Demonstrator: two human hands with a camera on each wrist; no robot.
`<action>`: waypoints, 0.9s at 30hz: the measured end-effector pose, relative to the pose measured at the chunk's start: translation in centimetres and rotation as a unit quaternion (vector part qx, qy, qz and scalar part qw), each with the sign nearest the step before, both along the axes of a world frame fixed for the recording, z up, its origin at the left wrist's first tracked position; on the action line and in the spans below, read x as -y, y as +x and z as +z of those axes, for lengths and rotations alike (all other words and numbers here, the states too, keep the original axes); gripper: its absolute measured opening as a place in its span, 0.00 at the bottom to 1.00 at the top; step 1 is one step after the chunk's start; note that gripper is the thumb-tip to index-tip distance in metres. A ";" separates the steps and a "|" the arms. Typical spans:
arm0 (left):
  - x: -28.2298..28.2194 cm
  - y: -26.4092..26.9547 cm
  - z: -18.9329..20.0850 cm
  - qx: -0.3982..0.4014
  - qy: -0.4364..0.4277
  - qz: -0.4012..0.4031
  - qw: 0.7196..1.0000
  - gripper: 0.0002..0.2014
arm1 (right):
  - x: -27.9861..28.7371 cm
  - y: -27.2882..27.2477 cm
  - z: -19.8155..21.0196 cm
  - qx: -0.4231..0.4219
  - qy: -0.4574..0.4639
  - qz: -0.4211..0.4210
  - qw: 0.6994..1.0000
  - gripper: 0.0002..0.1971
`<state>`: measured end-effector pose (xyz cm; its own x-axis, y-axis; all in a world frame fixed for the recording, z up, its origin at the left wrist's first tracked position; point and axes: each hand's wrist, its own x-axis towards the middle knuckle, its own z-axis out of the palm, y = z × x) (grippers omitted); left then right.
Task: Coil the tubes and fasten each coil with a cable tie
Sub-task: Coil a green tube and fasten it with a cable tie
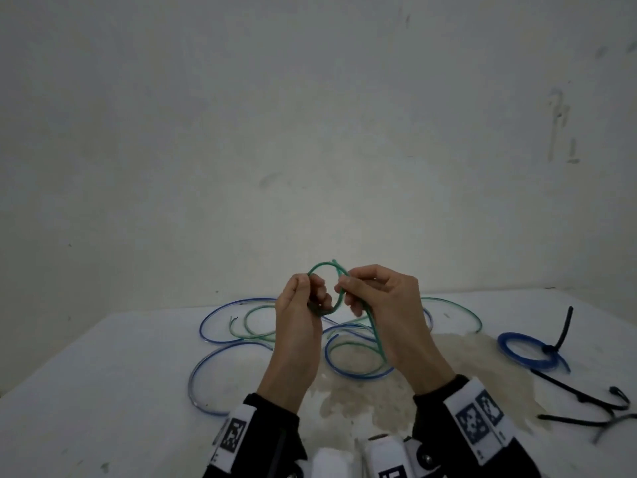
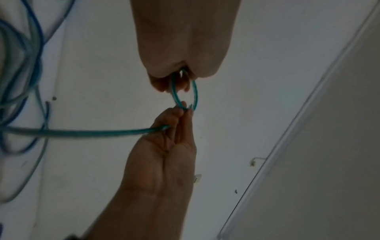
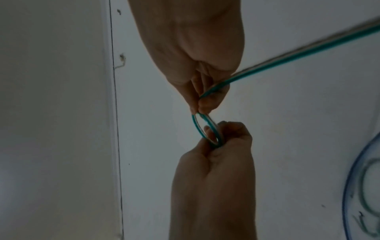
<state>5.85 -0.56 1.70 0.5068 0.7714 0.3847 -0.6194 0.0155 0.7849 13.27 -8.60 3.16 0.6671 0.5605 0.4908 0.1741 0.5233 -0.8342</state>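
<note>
A green tube (image 1: 322, 266) is bent into a small loop held in the air between both hands. My left hand (image 1: 312, 296) grips the loop's lower left side with curled fingers. My right hand (image 1: 349, 288) pinches the loop's right side where the strands cross, and the tube's tail (image 1: 375, 336) hangs from it down to the table. In the left wrist view the loop (image 2: 194, 92) spans from the left hand (image 2: 174, 81) to the right hand (image 2: 182, 113). The right wrist view shows the same loop (image 3: 194, 125) between the right hand (image 3: 202, 104) and the left hand (image 3: 222, 138).
Loose blue and green tubes (image 1: 238, 326) sprawl over the white table (image 1: 103, 374) behind and under the hands. A coiled blue tube (image 1: 527, 350) bound with a black cable tie lies at the right, with loose black cable ties (image 1: 586, 401) in front of it. A pale wall stands behind.
</note>
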 end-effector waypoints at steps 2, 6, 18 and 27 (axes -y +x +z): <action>-0.6 -0.3 -0.1 -0.093 0.126 0.054 0.986 0.11 | 0.7 0.5 0.5 0.021 -0.023 -0.007 0.999 0.03; -1.3 -2.0 0.5 -0.173 0.408 0.102 0.891 0.13 | 2.3 1.5 1.5 0.130 -0.121 -0.008 0.984 0.06; 0.0 -1.5 1.1 -0.153 0.370 0.115 0.909 0.15 | 2.9 0.6 1.7 0.173 -0.214 0.071 0.959 0.09; -1.7 -4.8 2.4 -0.201 0.291 -0.213 0.911 0.12 | 4.6 1.3 2.7 0.229 -0.189 0.107 0.949 0.07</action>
